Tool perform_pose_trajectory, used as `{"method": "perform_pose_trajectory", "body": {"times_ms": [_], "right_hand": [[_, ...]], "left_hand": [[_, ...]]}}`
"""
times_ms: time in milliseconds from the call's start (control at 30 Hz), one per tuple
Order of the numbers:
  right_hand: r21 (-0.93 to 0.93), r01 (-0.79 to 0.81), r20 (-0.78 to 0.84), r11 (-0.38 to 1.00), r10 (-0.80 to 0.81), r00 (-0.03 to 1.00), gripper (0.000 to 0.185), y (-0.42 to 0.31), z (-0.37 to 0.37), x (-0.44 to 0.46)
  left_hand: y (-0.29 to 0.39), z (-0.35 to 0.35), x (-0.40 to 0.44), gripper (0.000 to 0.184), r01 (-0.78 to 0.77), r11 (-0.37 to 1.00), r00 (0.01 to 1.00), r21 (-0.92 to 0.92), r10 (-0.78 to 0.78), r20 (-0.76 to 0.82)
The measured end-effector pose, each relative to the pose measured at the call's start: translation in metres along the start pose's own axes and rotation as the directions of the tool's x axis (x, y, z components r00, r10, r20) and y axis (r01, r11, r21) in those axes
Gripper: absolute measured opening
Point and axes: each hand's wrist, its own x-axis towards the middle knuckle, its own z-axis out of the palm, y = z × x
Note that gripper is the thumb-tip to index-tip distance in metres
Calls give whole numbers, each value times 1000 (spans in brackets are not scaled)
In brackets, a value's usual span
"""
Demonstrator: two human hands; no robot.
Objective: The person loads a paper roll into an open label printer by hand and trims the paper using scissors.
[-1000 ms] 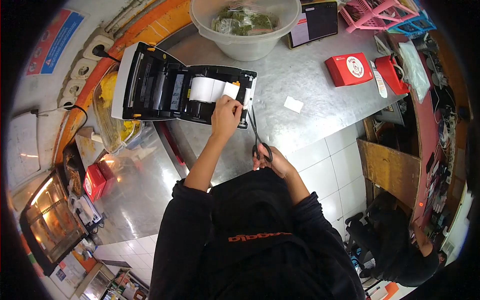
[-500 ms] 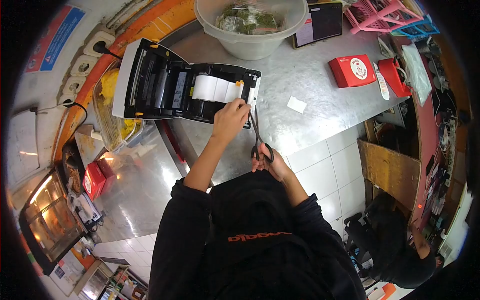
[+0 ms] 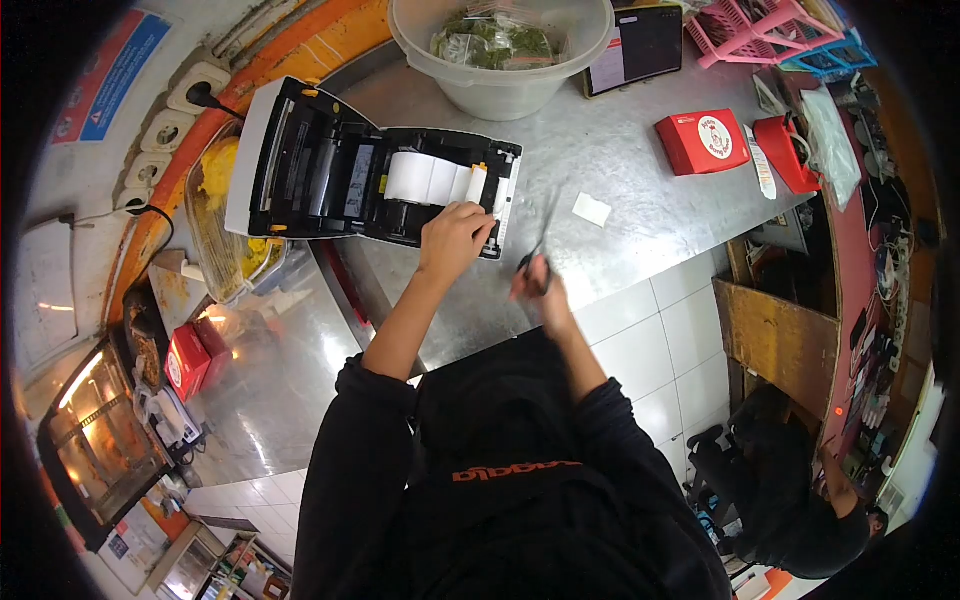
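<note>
A label printer (image 3: pixel 300 165) lies on the metal counter with its lid raised, showing a roll of white labels (image 3: pixel 410 178) inside. My left hand (image 3: pixel 455 238) reaches over its front part, fingers curled closed around the end of the label strip. Exactly how the fingertips grip the paper is hidden. In my right hand (image 3: pixel 543 285) are black-handled scissors (image 3: pixel 546 235), blurred by motion. Their blades point away from me, apart from the printer. A small white paper piece (image 3: pixel 592 209) rests on the counter to the right of the scissors.
Behind the printer stands a large plastic tub (image 3: pixel 490 90) holding bagged greens. A tablet (image 3: pixel 633 50), a red box (image 3: pixel 702 142) and pink baskets (image 3: pixel 760 30) are at the back right. Another person (image 3: pixel 790 490) is at the lower right, beyond the counter's edge (image 3: pixel 690 250).
My right hand has drawn the scissors away from the printer's front edge, toward the right. My left hand has shifted slightly left and stays at the label strip.
</note>
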Motion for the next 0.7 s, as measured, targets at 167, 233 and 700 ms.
{"method": "perform_pose_trajectory", "body": {"times_ms": [167,233,700], "right_hand": [[-26,178,38,984,-177,983,48,-40,-9,-19],[-88,62,14,994,-61,998,46,-25,-12,-26],[-298,-57,-188,953,0,982,39,21,-15,8]], "left_hand": [[1,3,2,11,-59,998,998,27,60,-18],[4,1,6,13,-107,994,994,37,107,0],[17,-9,41,2,-522,792,802,317,330,497]]}}
